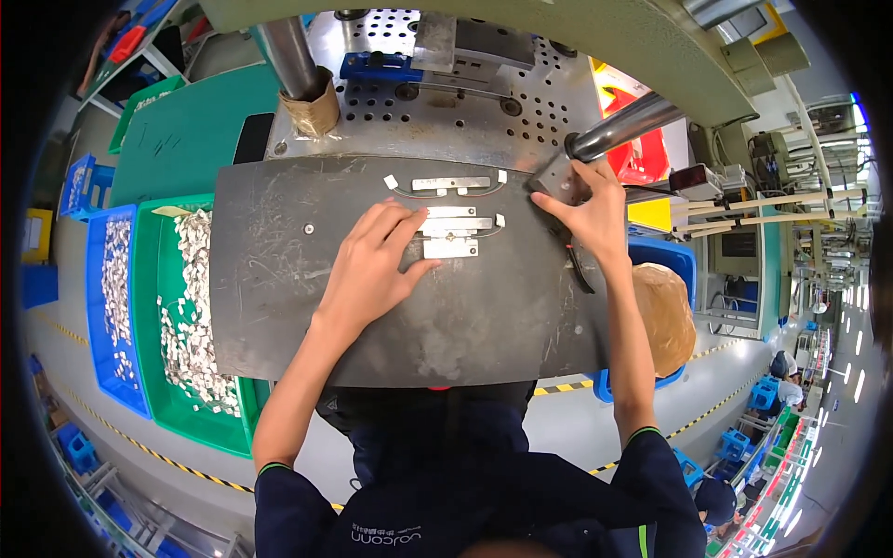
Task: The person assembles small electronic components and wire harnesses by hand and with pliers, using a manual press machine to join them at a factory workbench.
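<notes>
My left hand lies over the left end of a small silver metal fixture, its fingertips at the fixture's edge and the thumb apart from them. A slim metal strip with a thin wire and a white connector rests in this fixture; its left end is hidden by my fingers. Just beyond lies a second metal strip, with wires and white connectors at both ends. At the mat's far right, my right hand touches a dark grey block, thumb and forefinger spread across it.
The dark mat spans the work surface before a perforated metal press bed with thick posts. To the left stand a green bin and a blue bin of small white parts. A brown-lined blue bin stands right.
</notes>
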`<state>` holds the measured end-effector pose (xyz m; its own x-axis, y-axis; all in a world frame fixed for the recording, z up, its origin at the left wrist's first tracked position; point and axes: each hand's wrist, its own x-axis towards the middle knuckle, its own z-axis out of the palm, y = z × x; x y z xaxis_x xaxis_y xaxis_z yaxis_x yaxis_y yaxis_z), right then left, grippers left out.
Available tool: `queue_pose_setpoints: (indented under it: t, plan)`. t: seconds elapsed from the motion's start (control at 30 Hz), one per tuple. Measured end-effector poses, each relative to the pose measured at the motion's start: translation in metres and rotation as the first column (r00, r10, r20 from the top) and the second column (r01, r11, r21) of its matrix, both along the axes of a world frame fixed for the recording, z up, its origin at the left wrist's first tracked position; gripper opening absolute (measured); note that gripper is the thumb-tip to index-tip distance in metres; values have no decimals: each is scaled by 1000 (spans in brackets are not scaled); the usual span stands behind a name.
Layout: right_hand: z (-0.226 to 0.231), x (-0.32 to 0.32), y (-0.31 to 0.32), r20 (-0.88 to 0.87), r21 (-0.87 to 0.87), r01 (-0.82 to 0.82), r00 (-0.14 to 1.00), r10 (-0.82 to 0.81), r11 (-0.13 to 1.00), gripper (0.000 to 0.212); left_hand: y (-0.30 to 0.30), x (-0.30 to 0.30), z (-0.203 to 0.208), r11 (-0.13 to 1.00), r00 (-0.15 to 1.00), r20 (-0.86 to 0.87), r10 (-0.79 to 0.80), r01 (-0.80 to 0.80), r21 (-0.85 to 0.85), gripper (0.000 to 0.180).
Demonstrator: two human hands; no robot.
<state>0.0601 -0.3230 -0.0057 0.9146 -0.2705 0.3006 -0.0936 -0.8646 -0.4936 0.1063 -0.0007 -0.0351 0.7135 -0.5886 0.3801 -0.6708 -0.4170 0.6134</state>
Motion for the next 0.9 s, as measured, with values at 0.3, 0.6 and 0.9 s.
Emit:
queue_pose_setpoints:
  t: [0.3, 0.6, 0.9]
  plan:
    - [-3, -33, 45, 145, 1, 55, 988, -54, 998, 48, 2, -6, 1, 997, 997, 54, 48, -44, -70, 39]
    - [-25, -21, 74, 77, 175, -386, 922, 379, 906, 30, 0, 7, 7, 1000, 998, 63, -6, 7, -12, 32]
    - [-6, -17, 81, 273, 292, -350, 922, 274, 890, 21, 7, 24, 36, 980, 996, 58, -75, 84, -183, 28]
